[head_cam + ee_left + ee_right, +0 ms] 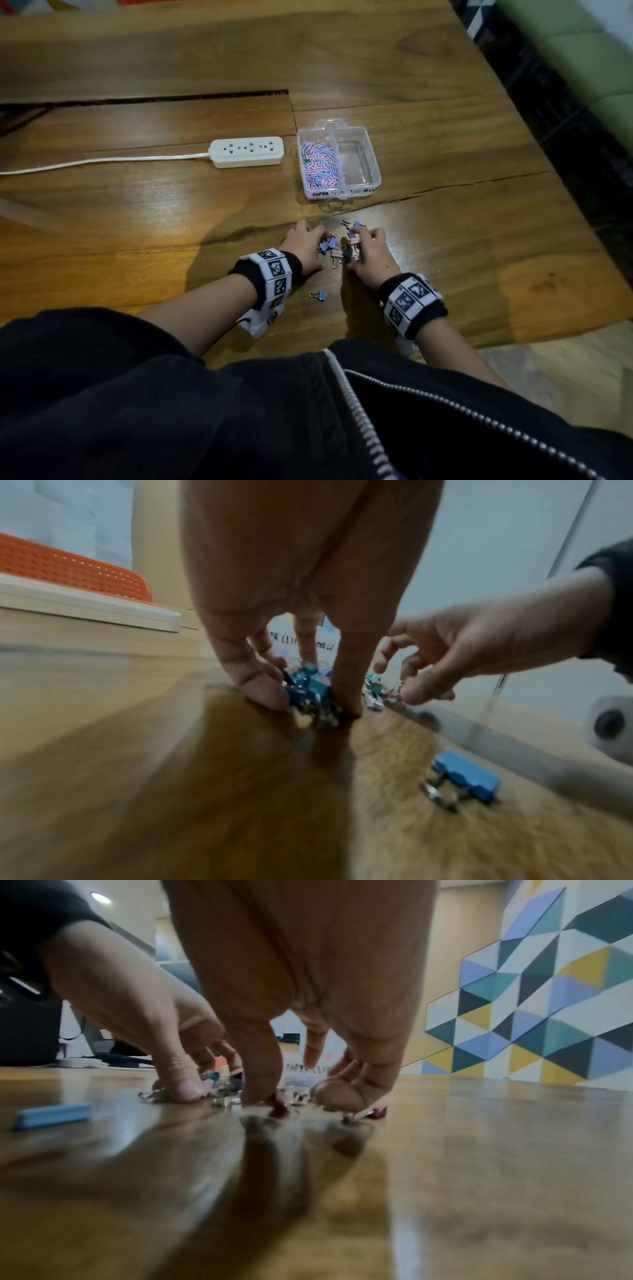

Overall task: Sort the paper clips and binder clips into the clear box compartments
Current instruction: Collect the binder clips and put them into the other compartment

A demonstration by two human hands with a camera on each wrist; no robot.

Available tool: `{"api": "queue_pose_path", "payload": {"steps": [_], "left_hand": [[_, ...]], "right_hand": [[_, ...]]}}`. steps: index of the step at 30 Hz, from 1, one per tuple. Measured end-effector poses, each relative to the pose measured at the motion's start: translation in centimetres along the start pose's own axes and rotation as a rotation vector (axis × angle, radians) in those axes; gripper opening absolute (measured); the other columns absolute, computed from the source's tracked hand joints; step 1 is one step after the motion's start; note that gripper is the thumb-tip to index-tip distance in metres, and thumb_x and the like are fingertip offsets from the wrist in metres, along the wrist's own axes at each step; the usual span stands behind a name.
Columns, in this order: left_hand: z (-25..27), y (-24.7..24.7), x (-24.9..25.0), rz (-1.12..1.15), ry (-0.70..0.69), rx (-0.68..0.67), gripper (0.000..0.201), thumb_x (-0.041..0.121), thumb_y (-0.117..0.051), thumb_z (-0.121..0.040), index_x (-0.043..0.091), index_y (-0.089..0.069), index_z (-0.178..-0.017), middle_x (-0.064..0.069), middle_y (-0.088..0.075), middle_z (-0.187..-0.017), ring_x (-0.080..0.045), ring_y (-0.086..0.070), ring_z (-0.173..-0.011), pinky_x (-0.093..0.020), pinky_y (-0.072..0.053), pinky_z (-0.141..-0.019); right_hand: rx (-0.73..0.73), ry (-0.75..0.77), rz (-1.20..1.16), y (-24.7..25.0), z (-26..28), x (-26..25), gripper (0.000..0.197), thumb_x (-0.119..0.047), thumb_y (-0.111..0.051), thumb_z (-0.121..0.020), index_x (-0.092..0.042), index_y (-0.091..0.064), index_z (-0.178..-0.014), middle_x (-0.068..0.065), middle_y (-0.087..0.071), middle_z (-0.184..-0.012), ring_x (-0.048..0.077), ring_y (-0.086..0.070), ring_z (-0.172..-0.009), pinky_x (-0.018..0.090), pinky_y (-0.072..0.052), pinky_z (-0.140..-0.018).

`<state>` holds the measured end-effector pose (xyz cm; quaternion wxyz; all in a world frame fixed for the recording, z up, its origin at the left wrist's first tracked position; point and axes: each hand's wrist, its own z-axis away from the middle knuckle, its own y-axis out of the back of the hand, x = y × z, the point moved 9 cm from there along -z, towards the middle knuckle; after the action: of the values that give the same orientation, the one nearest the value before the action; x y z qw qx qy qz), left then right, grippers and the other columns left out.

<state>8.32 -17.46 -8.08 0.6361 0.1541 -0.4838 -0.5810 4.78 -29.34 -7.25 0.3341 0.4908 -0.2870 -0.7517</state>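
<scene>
A clear two-compartment box (371, 150) stands on the wooden table ahead of my hands. Its left compartment is full of pink and blue paper clips (318, 164); the right one (358, 161) holds nothing. A small pile of binder clips (337, 251) lies between my hands. My left hand (308, 696) curls thumb and fingers round several blue binder clips (306, 688) on the table. My right hand (291, 1096) has its thumb and curled fingers down around other clips (294, 1096) of the pile. One blue binder clip (318, 294) lies apart, nearer me.
A white power strip (247, 151) with its cord running left lies just left of the box. The table's right edge (534, 137) runs diagonally, with a dark gap and green seat beyond. An orange chair back (68, 566) shows far left in the left wrist view.
</scene>
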Motion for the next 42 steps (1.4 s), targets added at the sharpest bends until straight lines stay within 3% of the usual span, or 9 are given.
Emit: {"api": "queue_pose_path", "payload": {"steps": [7,11,17,22,27,36,38,40,42], "left_hand": [[0.4,-0.2,2.2,-0.263,-0.169,0.036,0.029,0.015,-0.05,-0.09,0.021,-0.053,-0.118,-0.009,-0.047,-0.117,-0.028,-0.054,-0.1,-0.034,-0.047,-0.081],[0.5,-0.1,2.9,-0.24,-0.199,0.048,0.024,0.013,-0.049,-0.09,0.018,-0.059,-0.112,-0.01,-0.05,-0.114,-0.029,-0.055,-0.101,-0.038,-0.047,-0.086],[-0.1,1.5,1.8,-0.036,-0.142,0.055,0.022,0.007,-0.059,-0.083,0.013,-0.062,-0.103,-0.007,-0.053,-0.109,-0.023,-0.054,-0.101,-0.032,-0.047,-0.087],[-1.0,2.1,0.9,0.219,-0.06,-0.043,0.021,0.003,-0.064,-0.08,0.007,-0.063,-0.1,-0.005,-0.06,-0.093,-0.013,-0.056,-0.076,-0.017,-0.048,-0.058],[-2.6,5.3,3.5,0.417,-0.076,-0.009,0.019,0.004,-0.066,-0.079,0.008,-0.06,-0.097,0.006,-0.056,-0.079,-0.011,-0.055,-0.072,-0.011,-0.042,-0.046],[-9.1,10.5,8.1,0.663,-0.038,0.172,0.023,-0.002,-0.06,-0.083,0.015,-0.051,-0.069,-0.001,-0.055,-0.073,-0.007,-0.053,-0.061,-0.017,-0.049,-0.058],[-9.5,9.9,8.5,0.512,-0.028,0.135,0.01,0.002,-0.056,-0.087,0.012,-0.058,-0.083,-0.002,-0.055,-0.086,-0.009,-0.052,-0.065,-0.019,-0.047,-0.06],[-8.9,9.5,9.1,0.321,-0.075,0.135,0.021,0.006,-0.051,-0.09,0.005,-0.06,-0.108,-0.004,-0.056,-0.104,-0.015,-0.058,-0.086,-0.024,-0.049,-0.076],[-7.4,9.1,9.5,0.209,-0.166,0.146,0.026,0.007,-0.049,-0.09,0.005,-0.059,-0.114,-0.008,-0.059,-0.117,-0.021,-0.056,-0.107,-0.028,-0.047,-0.089]], "right_hand": [[-0.029,-0.061,0.265,1.5,-0.1,1.8,0.088,-0.039,-0.075,-0.069,-0.035,-0.025,-0.141,0.005,-0.022,-0.146,0.03,-0.028,-0.127,0.044,-0.035,-0.102],[0.002,0.007,0.165,0.8,-0.4,0.5,0.062,-0.02,-0.068,-0.079,-0.026,-0.04,-0.134,0.007,-0.032,-0.14,0.027,-0.031,-0.124,0.036,-0.034,-0.102],[-0.034,0.009,0.044,0.1,-1.3,0.1,0.026,-0.008,-0.066,-0.079,-0.013,-0.056,-0.102,0.008,-0.043,-0.117,0.025,-0.04,-0.112,0.03,-0.037,-0.095],[-0.059,0.009,0.014,0.6,-1.9,0.3,0.016,-0.001,-0.063,-0.08,-0.007,-0.059,-0.094,0.001,-0.041,-0.098,0.023,-0.052,-0.105,0.019,-0.036,-0.079],[-0.081,-0.035,0.022,1.2,-2.4,0.9,0.016,0.0,-0.059,-0.082,-0.002,-0.065,-0.097,0.014,-0.053,-0.114,0.027,-0.053,-0.109,0.024,-0.042,-0.087],[-0.095,-0.087,-0.176,1.6,-1.7,2.5,0.018,-0.007,-0.066,-0.079,-0.005,-0.063,-0.097,0.01,-0.056,-0.116,0.023,-0.053,-0.11,0.026,-0.043,-0.089],[-0.111,-0.061,-0.143,1.5,-1.2,2.3,0.027,-0.009,-0.07,-0.076,-0.006,-0.061,-0.101,0.009,-0.052,-0.117,0.022,-0.05,-0.111,0.026,-0.041,-0.092],[-0.131,-0.029,-0.081,1.2,-0.7,2.2,0.029,-0.009,-0.07,-0.076,-0.007,-0.061,-0.104,0.008,-0.049,-0.118,0.022,-0.048,-0.111,0.025,-0.041,-0.091],[-0.145,0.009,-0.004,0.9,-0.4,2.0,0.027,-0.007,-0.067,-0.079,-0.007,-0.062,-0.105,0.007,-0.048,-0.117,0.021,-0.048,-0.108,0.019,-0.038,-0.087]]}}
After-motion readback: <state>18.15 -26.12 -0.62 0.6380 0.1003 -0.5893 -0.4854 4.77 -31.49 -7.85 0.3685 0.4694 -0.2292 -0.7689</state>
